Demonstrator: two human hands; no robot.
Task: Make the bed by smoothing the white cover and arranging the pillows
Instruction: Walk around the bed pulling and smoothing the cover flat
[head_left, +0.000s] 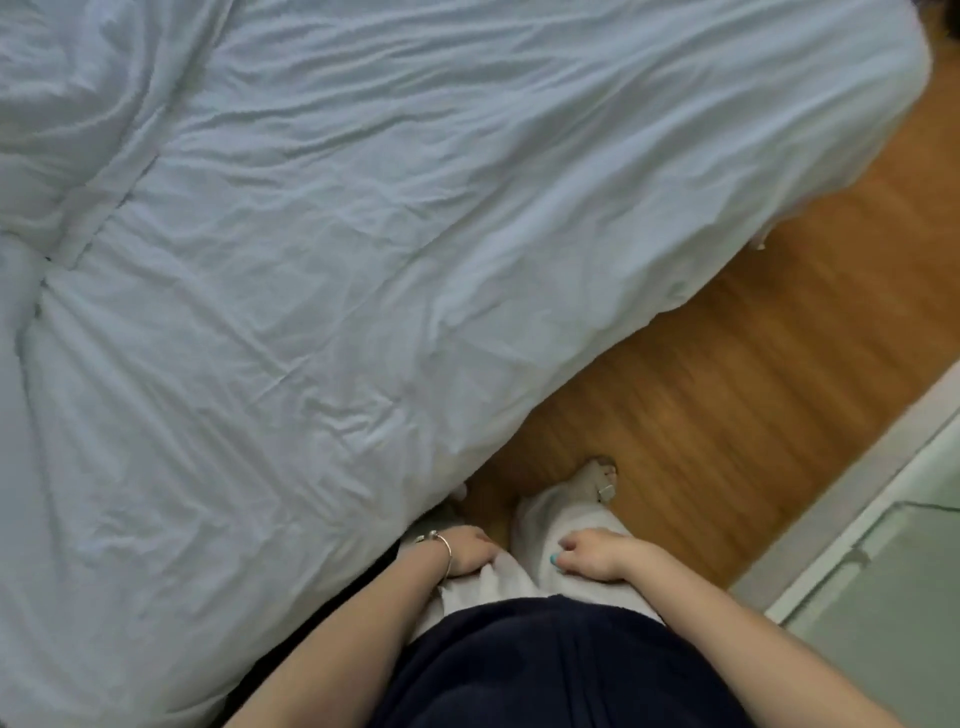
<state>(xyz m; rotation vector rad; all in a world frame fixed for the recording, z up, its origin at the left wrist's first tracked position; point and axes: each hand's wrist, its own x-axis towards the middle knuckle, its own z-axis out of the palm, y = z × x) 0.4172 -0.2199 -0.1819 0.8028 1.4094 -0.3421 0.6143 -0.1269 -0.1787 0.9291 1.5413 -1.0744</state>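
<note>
White cover (311, 260): matt creased cloth. Floor (727, 395): smooth wood-look planks. Bracelet (445, 551): shiny metal.

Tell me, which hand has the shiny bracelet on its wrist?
The left hand, nearer the wrinkled white bed cover, wears the thin silver bracelet. The right hand has a bare wrist and teal-painted nails.

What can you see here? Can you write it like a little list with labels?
bed cover: white cover, spread over the bed, still wrinkled, with a deep fold at the left
pillows: none in view
left hand: rests on the pale trousers, off the cover; bracelet on the wrist
right hand: rests on the trousers too, holding nothing
floor: wood, right of the bed
person: stands at the bed's edge, one foot on the floor
</note>
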